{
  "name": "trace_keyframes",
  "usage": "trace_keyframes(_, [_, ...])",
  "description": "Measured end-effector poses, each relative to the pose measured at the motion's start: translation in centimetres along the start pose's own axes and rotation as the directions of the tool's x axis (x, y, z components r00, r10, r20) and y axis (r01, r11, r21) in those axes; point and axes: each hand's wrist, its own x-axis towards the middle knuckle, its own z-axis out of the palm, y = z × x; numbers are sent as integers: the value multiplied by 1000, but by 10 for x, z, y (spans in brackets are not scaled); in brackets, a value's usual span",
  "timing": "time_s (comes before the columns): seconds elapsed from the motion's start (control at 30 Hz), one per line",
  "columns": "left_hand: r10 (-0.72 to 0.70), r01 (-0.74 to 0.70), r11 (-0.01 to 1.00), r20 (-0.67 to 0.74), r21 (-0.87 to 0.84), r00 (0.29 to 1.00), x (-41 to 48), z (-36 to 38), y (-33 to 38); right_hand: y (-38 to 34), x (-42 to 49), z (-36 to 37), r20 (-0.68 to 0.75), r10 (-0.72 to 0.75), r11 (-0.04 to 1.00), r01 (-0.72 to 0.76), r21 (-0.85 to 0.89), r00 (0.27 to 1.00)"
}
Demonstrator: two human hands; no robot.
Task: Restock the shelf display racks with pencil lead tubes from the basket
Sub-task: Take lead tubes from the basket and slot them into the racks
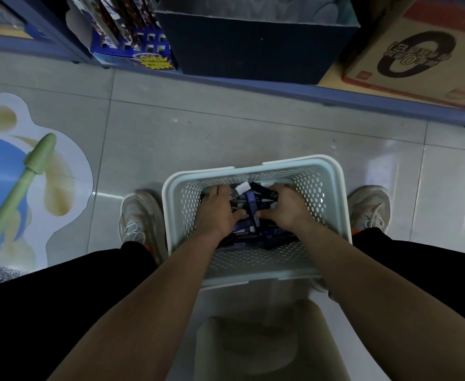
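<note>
Pencil lead tubes (249,204): a heap of dark blue and black packs with white ends, down in the basket. One carries pale print, too small to read.
Basket (253,167): pale, perforated walls, standing on the floor tiles close to the near edge of the floor in view, squarely between the person's feet.
Left hand (216,214): in the basket on the left of the heap, fingers (215,191) curled down over the tubes, thumb pressed in towards the middle.
Right hand (287,207): mirrors it on the right, fingers hooked over the far packs, thumb closing on the same bunch, so the tubes are held between both hands.
Shoes (139,215): light trainers, one either side of the basket, touching or just beside its walls.
Stool (258,339): pale seat at the near edge, under the forearms.
Floor sticker (19,174): at the left edge of the floor, a green pen picture with a QR code (3,273) at its near corner.
Shelf base (280,88): blue, along the far edge of the floor.
Display box (132,48): blue, far left on the shelf, yellow starburst label, wording blurred.
Dark box (253,50): navy, open-topped, at mid shelf.
Cardboard box (418,56): far right, a big black ring logo with upside-down characters I cannot read.
</note>
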Motion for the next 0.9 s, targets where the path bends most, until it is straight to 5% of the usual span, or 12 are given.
trace_keyframes(0.3, [-58,92,953,125,-288,990,-1,1,0,2,3,2,33,-25,993,21,116,999])
trace_keyframes(0.9, [-110,191,848,188,-495,976,-7,5,-9,3,2,3,136,-97,995,90,51,986])
